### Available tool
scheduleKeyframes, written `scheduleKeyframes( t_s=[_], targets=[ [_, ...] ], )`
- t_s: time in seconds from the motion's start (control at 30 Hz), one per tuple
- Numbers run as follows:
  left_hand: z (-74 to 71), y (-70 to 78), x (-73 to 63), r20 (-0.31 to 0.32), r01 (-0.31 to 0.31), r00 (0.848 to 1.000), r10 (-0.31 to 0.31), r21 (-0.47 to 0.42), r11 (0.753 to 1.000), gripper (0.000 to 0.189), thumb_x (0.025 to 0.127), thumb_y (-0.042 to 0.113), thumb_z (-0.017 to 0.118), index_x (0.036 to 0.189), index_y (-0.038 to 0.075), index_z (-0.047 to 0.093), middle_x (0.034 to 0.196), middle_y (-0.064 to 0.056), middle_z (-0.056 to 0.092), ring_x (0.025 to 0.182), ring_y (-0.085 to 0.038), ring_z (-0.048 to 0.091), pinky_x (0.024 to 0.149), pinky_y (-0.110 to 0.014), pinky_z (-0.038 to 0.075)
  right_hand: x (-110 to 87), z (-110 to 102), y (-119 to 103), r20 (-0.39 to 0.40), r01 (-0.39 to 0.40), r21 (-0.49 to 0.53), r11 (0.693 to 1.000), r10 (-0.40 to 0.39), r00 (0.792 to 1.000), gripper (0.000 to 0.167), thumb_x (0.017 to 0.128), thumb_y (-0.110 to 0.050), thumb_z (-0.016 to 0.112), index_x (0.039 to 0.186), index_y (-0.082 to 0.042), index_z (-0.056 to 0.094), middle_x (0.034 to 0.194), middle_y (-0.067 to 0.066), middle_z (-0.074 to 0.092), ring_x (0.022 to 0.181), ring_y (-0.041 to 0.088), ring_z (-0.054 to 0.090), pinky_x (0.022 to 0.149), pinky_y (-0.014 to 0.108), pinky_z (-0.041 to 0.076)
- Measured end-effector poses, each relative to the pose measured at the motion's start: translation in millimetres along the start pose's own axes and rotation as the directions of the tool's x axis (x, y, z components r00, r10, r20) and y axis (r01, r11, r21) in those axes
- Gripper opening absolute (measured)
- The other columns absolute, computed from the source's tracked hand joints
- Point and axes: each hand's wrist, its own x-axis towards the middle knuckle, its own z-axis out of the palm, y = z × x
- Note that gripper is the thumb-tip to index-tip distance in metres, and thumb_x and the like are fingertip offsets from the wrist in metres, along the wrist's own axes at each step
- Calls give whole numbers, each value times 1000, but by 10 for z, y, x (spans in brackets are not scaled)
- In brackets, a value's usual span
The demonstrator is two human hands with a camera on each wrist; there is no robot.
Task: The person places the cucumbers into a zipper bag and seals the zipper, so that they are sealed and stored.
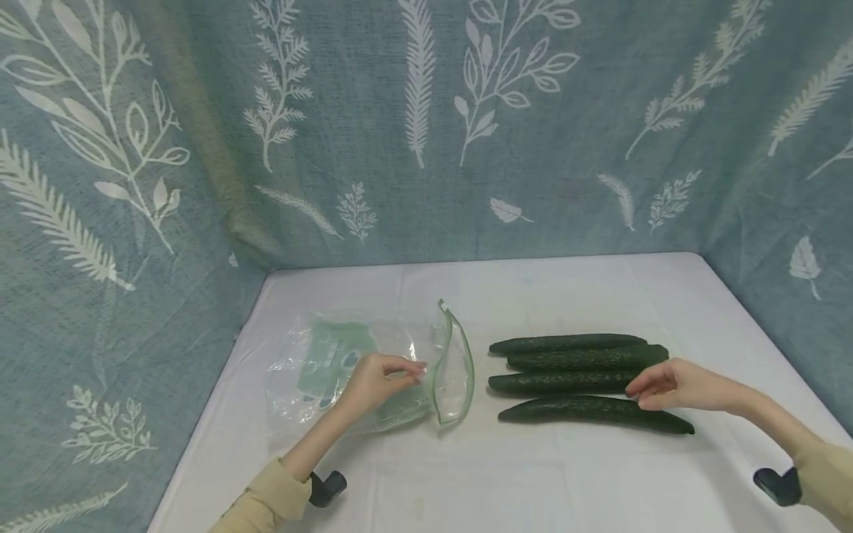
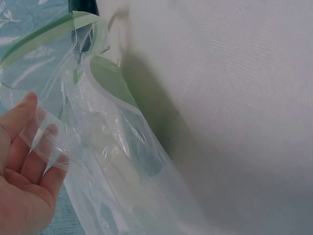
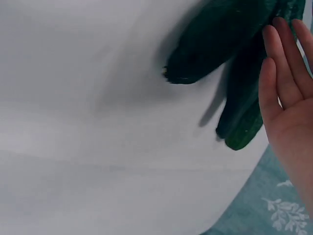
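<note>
A clear zip bag [image 1: 336,348] with a pale green print lies flat on the left of the table, its green-edged mouth standing apart toward the right. My left hand [image 1: 376,381] pinches the bag near that mouth; in the left wrist view thumb and fingers have the clear film [image 2: 46,147] between them. Several dark green cucumbers lie side by side to the right of the bag. My right hand [image 1: 693,386] is over the right ends of the front cucumber [image 1: 586,409] and the one behind it [image 1: 553,383]. In the right wrist view its fingers are extended beside the cucumbers [image 3: 220,39]; whether they touch is unclear.
A white cloth covers the table [image 1: 493,481]. Blue-green curtains [image 1: 373,133] with white leaf prints hang behind it and along both sides. Each wrist carries a dark strap-on device, such as the one [image 1: 329,488] on the left.
</note>
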Motion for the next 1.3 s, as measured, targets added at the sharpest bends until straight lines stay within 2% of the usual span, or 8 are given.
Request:
scheduleKeyframes(
  t_s=[0.17, 0.47, 0.73, 0.97, 1.07, 1.17, 1.3],
  targets=[
    [-5, 2, -1, -1, 3, 1000, -3, 6, 1000, 12, 79, 11, 74, 91, 7, 76, 104, -8, 73, 102, -28, 68, 85, -30, 56, -43, 53, 129, 15, -33, 52, 998, 33, 999, 41, 92, -14, 61, 121, 14, 54, 118, 34, 57, 95, -8, 61, 76, 21, 56],
    [5, 3, -1, -6, -2, 1000, 2, 12, 1000, 12, 80, 10, 74, 91, 7, 75, 103, -8, 73, 102, -27, 68, 88, -32, 55, -67, 181, 267, -25, -51, 44, 998, 52, 998, 49, 88, -17, 68, 124, 11, 53, 125, 37, 52, 101, -23, 48, 83, 11, 50],
    [4, 33, 7, -16, 8, 1000, -7, 24, 1000, 11, 80, 9, 73, 91, 7, 75, 104, -8, 73, 102, -27, 68, 90, -35, 54, -75, 248, 278, -94, -38, -48, 998, 33, 995, 53, 82, -20, 74, 122, 8, 56, 123, 31, 56, 101, -22, 47, 85, 12, 51],
    [-1, 41, 3, -27, 14, 1000, -14, 27, 1000, 10, 80, 9, 73, 90, 7, 75, 104, -8, 73, 103, -27, 68, 91, -36, 54, -90, 274, 271, -151, -88, -138, 987, 66, 986, 55, 78, -26, 77, 119, 7, 58, 118, 25, 60, 97, -15, 53, 87, 40, 54],
    [-3, 37, -3, -28, 21, 999, -20, 24, 999, 10, 80, 8, 73, 90, 7, 75, 105, -7, 73, 103, -27, 68, 91, -36, 54, -91, 291, 274, -175, -102, -169, 980, 72, 982, 55, 78, -29, 77, 118, 4, 60, 117, 22, 62, 97, -8, 58, 86, 44, 53],
    [-7, 32, -10, -30, 21, 999, -20, 28, 999, 11, 80, 8, 73, 90, 7, 75, 105, -7, 73, 104, -27, 67, 92, -37, 53, -92, 309, 285, -204, -94, -214, 972, 50, 978, 52, 78, -31, 77, 116, 2, 63, 114, 19, 65, 97, -5, 59, 83, 41, 55],
    [-6, 22, -20, -33, 9, 999, -8, 35, 999, 11, 80, 9, 74, 90, 7, 75, 105, -7, 73, 103, -27, 68, 92, -36, 54, -105, 349, 309, -246, -66, -260, 963, 1, 969, 51, 78, -31, 77, 115, 1, 65, 111, 18, 66, 95, -11, 55, 76, 25, 56]
  ],
)
